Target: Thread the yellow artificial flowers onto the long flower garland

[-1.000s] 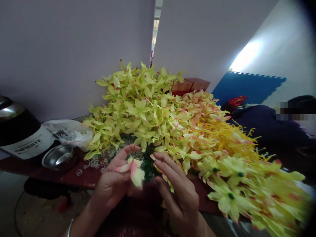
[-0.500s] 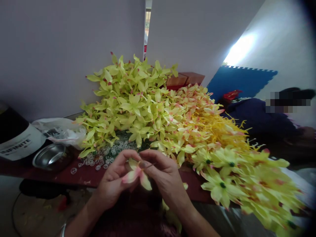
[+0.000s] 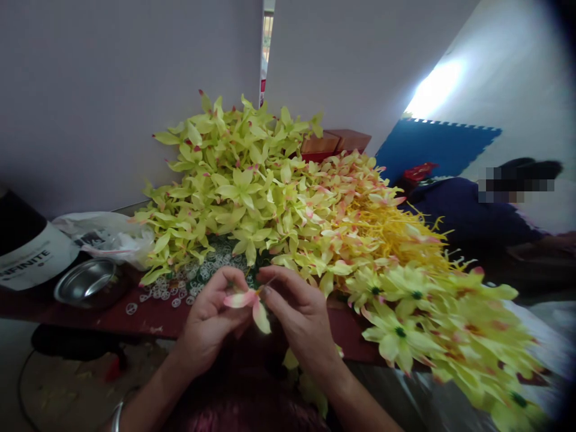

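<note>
Between my hands, just over the table's front edge, is a small artificial flower (image 3: 260,316) with pale yellow petals blushed pink. My left hand (image 3: 207,324) is closed on its petals from the left side. The thumb and forefinger of my right hand (image 3: 301,318) pinch at the flower's centre, where a thin stem or wire shows. Just beyond my fingers lie several small clear plastic rings (image 3: 177,294). Behind them rises a big heap of yellow-green artificial flowers (image 3: 243,186). Finished-looking blooms with dark green centres (image 3: 399,332) lie to the right.
A metal bowl (image 3: 87,282), a plastic bag (image 3: 110,234) and a black-and-white container (image 3: 36,252) stand on the left of the red table (image 3: 157,321). Yellow stems (image 3: 382,222) and brown boxes (image 3: 353,140) lie farther right. Another person (image 3: 468,207) is at the far right.
The flower has turned a little, and fewer of its petals show. My right fingers have shifted slightly upward at its centre. The whole view has moved slightly.
</note>
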`<state>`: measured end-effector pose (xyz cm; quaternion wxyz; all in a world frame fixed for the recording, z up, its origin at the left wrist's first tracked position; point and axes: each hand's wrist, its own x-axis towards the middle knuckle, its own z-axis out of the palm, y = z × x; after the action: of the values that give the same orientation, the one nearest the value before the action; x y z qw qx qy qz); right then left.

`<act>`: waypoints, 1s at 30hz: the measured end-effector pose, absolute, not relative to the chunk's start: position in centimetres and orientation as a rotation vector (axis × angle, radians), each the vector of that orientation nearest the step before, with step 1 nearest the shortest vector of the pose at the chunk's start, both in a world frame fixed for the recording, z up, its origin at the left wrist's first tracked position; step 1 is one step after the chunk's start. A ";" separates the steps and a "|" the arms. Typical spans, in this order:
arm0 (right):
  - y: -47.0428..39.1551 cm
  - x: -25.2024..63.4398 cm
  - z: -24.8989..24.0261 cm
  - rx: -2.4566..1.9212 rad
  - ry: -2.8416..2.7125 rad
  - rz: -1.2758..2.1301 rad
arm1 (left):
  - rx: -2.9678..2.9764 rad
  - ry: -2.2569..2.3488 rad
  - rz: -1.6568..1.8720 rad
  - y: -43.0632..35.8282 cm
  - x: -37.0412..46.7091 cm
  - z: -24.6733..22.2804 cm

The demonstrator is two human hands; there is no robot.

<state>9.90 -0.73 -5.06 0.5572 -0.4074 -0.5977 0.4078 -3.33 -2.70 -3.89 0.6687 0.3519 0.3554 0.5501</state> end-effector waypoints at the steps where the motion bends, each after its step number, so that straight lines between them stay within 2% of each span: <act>1: -0.8 10.1 -5.2 -0.923 -1.434 0.850 | 0.799 0.798 1.242 -2.6 -3.4 -3.9; 7: -1.6 11.2 -4.8 -0.716 -1.775 0.334 | 0.805 0.772 1.226 -2.3 -3.4 -3.9; 11: -1.8 10.9 -3.9 -0.784 -2.026 0.154 | 0.767 0.821 1.202 -2.4 -3.1 -3.6; 16: -1.1 10.5 -4.1 -0.814 -2.079 -0.042 | 0.676 0.829 1.217 -2.2 -3.0 -2.9; 24: -0.8 11.1 -3.7 -0.830 -2.142 -0.098 | 0.583 0.919 1.243 -0.8 -2.8 -1.6; 30: -2.5 16.4 -2.7 -0.883 -1.875 -0.003 | 0.588 1.032 1.361 0.0 -3.3 -1.0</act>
<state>16.40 -2.49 -2.67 0.5094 -0.3666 -0.7785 -0.0011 -3.26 -0.05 -0.97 0.6191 0.2557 0.4484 0.5919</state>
